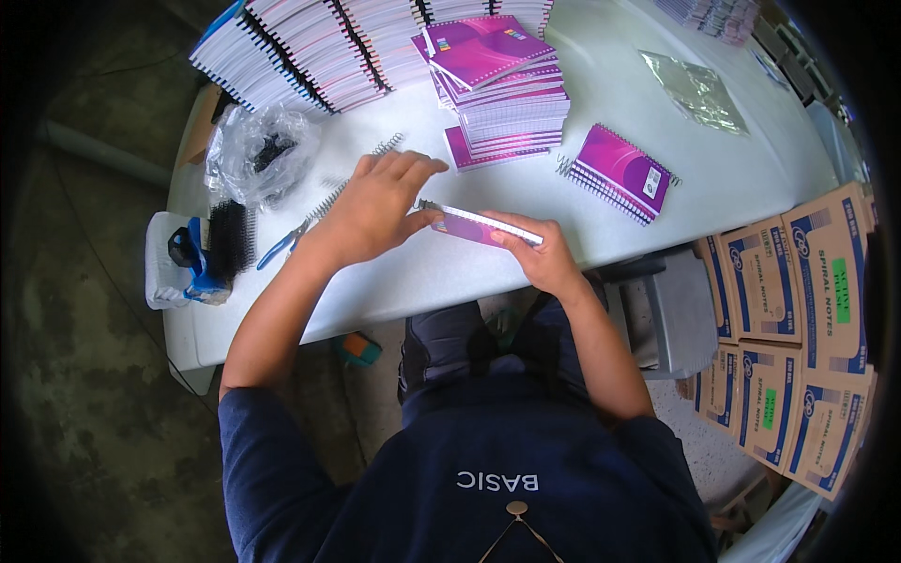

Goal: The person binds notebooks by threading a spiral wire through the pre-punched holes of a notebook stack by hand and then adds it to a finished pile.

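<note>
My right hand (pixel 547 255) grips a small purple notebook (pixel 466 228) by its right end, tilted so that its white page edge with a row of holes faces up. At the notebook's left end is my left hand (pixel 380 205), fingers stretched out and apart, its thumb at the cover's corner. A short bit of dark wire seems to show at that end, partly hidden by the hand. Loose metal spiral coils (pixel 387 144) lie on the table beyond my left hand. Blue-handled pliers (pixel 282 246) rest left of my left wrist.
A stack of purple notebooks (pixel 511 108) stands ahead, with coil-bound notebooks (pixel 624 174) to its right. Long rows of bound books (pixel 310 47) fill the back. A plastic bag (pixel 258 155) and a white bin (pixel 169 267) sit left; cardboard boxes (pixel 765 281) are stacked right.
</note>
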Tool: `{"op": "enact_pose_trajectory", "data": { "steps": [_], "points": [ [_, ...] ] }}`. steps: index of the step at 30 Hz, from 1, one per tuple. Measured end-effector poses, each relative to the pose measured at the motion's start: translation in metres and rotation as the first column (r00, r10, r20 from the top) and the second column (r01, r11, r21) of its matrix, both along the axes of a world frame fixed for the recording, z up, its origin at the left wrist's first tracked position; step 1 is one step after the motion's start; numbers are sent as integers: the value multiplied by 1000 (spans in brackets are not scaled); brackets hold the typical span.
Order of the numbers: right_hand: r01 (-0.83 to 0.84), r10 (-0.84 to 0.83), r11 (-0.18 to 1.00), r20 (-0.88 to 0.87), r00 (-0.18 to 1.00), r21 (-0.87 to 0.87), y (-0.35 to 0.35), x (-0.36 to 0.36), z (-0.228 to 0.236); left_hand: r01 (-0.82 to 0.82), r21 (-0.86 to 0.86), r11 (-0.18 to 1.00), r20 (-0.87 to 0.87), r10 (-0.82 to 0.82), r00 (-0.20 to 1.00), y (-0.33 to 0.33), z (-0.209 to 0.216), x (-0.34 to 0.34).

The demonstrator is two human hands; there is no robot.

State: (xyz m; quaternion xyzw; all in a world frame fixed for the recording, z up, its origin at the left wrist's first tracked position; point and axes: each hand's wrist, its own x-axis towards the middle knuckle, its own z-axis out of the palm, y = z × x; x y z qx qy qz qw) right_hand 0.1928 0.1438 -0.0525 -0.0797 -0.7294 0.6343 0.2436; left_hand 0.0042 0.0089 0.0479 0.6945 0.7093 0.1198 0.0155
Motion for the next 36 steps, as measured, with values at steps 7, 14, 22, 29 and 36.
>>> {"op": "enact_pose_trajectory", "data": {
  "steps": [7,14,22,29,36],
  "points": [
    [45,-27,985,-106,994,167,-22,2,-5,-146,294,945,-244,221,944,-21,-33,24],
    [4,14,993,-154,988,114,-54,2,-13,-67,532,844,-500,377,780,-75,-77,27],
    [102,-46,967,-234,971,234,-66,-5,-18,-60,492,868,-258,212,943,-109,-125,77],
    [83,-15,948,-219,976,307,-74,2,-16,-200,87,976,-65,206,976,-113,-160,84],
    [35,64,935,-267,962,353,-72,0,-10,-248,561,790,-22,314,949,-76,-128,57]
  ]
}}
